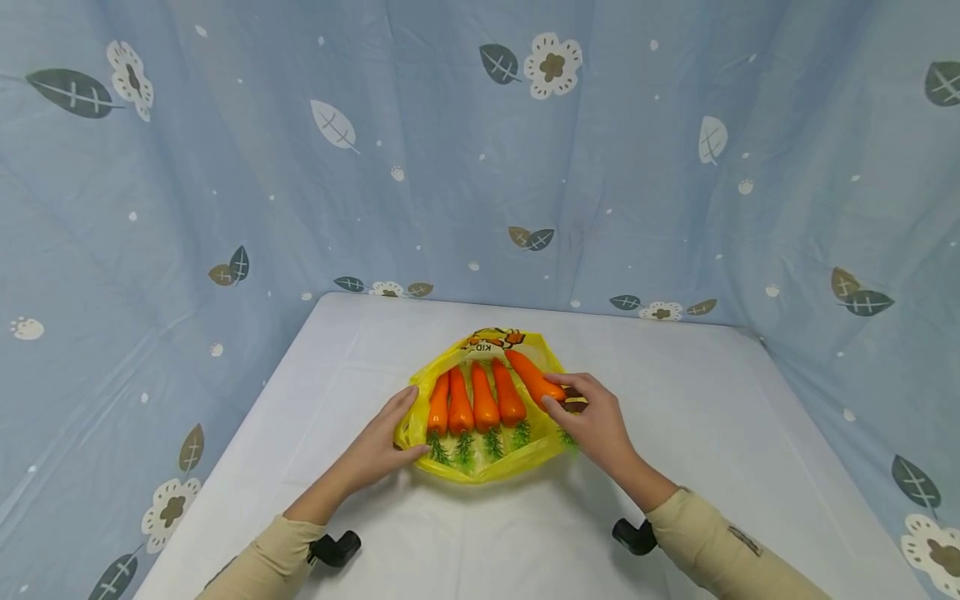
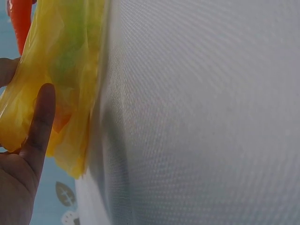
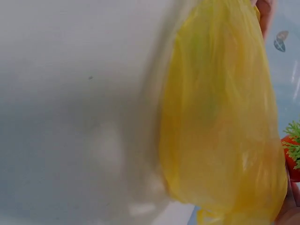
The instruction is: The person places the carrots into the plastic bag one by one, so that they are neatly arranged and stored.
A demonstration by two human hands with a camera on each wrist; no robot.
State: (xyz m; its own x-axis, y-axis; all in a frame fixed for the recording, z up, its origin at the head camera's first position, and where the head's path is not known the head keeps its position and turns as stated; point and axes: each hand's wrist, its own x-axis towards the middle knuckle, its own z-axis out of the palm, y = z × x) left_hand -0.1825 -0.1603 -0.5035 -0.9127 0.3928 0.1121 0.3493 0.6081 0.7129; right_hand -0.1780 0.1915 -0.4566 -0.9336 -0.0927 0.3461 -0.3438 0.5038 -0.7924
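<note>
A yellow plastic bag (image 1: 487, 477) lies with its mouth spread wide, several orange carrots (image 1: 486, 400) side by side inside, their green tops toward the person. My left hand (image 1: 381, 437) grips the bag's left edge; in the left wrist view its fingers (image 2: 44, 112) lie along the yellow plastic. Between thumb and fingers, my right hand (image 1: 592, 421) pinches another carrot (image 1: 531, 377) by its thick end, tilted over the bag's right side. Its green leaves (image 3: 293, 143) show at the right border of the right wrist view.
A white cloth covers the table (image 1: 720, 433). Blue patterned curtain (image 1: 450, 167) hangs behind and along both sides. Black wrist mounts (image 1: 336, 550) are strapped at both sleeves, close over the tabletop.
</note>
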